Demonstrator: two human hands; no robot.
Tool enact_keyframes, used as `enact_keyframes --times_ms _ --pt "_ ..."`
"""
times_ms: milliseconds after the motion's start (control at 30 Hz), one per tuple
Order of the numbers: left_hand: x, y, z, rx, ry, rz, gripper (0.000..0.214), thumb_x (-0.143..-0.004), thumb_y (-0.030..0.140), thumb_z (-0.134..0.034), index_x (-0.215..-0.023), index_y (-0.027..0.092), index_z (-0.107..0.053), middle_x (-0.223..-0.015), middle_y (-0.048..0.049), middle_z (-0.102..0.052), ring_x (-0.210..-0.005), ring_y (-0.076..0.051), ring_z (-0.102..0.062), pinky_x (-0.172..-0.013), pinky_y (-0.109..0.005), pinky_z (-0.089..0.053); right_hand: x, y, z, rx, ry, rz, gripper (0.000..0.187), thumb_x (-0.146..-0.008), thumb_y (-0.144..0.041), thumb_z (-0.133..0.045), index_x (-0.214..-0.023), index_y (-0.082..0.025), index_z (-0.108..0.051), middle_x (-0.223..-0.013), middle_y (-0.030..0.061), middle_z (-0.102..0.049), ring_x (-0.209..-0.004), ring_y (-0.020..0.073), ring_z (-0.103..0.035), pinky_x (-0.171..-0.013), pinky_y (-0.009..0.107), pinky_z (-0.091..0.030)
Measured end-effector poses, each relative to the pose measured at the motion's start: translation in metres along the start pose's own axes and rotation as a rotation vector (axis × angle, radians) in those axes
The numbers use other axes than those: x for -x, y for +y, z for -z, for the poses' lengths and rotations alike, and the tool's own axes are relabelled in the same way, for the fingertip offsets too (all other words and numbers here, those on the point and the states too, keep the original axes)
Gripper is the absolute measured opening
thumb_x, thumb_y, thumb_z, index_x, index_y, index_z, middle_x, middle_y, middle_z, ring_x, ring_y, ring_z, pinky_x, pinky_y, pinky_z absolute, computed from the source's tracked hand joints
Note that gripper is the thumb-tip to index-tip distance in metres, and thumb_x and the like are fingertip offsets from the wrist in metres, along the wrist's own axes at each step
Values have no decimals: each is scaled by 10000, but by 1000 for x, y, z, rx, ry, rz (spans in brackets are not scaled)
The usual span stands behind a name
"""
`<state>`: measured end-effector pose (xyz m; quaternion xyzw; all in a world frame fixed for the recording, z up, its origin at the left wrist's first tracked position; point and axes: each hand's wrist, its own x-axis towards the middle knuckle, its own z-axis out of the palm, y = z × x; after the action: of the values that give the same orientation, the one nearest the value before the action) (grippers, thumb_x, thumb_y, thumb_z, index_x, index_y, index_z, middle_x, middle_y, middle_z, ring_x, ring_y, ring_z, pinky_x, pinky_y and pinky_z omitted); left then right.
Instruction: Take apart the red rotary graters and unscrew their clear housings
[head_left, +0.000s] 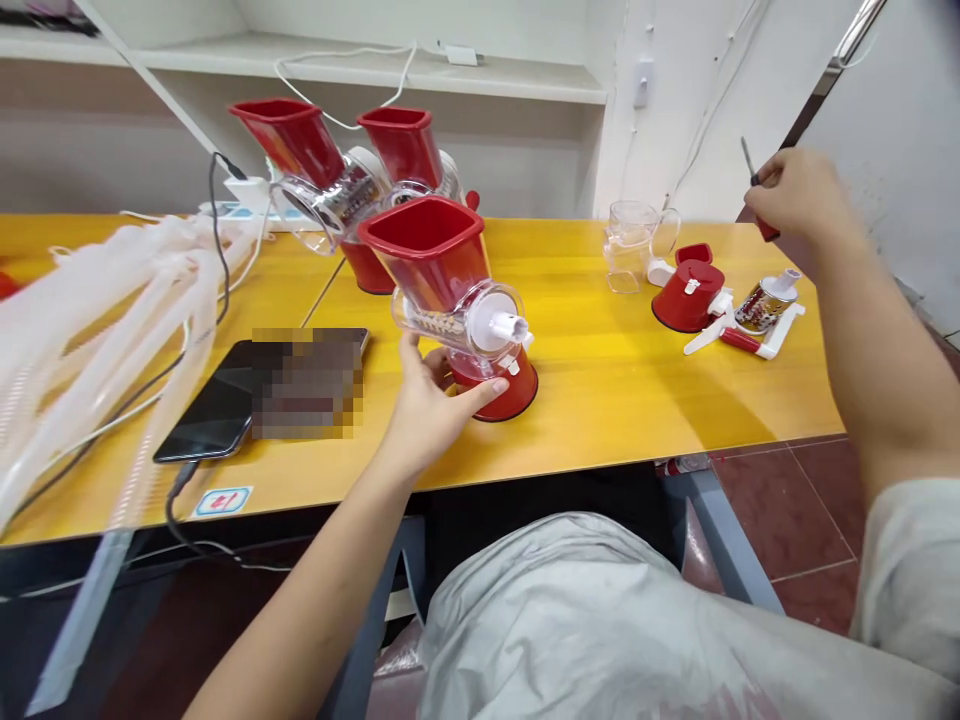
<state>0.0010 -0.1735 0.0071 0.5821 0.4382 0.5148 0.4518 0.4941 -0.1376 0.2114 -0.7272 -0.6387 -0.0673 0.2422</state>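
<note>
Head cam: left hand (439,405) wrapped round a red rotary grater (454,290), gripping it on the yellow table (630,390). To its right, a red suction base (688,290), clear cup (630,245) and metal drum (766,305); right hand (799,195) clenches a red-handled screwdriver (765,229). Two more graters (330,170) stand behind. To its left, hanging clear plastic strips (97,330) hide the table's end; phone (210,400) partly pixelated.

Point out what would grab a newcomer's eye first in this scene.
The red and clear rotary grater in the middle of the yellow table stands out first, with the left hand gripping it low down. Two matching graters stand behind it, and at the right the right hand holds a red-handled screwdriver above loose grater parts. A bundle of translucent plastic strips sprawls across the table's left side.
</note>
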Motion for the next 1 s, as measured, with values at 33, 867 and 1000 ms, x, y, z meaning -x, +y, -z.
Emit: enact_keyframes --times_ms 33,867,1000 --pt "-2 1 -2 17 -13 3 1270 -685 482 -1118 -1693 359 -355 -1475 -137 -736 -1359 -391 -814 -1264 -736 -617 21 -9 -3 17 -82 -17 426 -1281 -460 -543 -1433 -123 -754 -1347 120 -784 -1191 212 -804 -1071 443 -708" --pt "-12 23 32 416 63 -209 494 -784 590 -1117 -1052 245 -886 -1221 -94 -857 -1169 -263 -817 -1090 -406 -688 148 -197 -132 -884 8 459 405 -1162 -599 -702 -1312 -242 -824 -1260 105 -861 -1092 242 -824 -935 409 -739" --pt "-17 28 46 563 199 -141 679 -636 581 -1207 -1046 211 -813 -1055 -27 -880 -939 -183 -793 -965 -370 -700 142 -207 -133 -936 -84 510 949 -1020 -858 -790 -1727 -274 -545 -1775 182 -620 -1446 332 -754 -1112 510 -739"
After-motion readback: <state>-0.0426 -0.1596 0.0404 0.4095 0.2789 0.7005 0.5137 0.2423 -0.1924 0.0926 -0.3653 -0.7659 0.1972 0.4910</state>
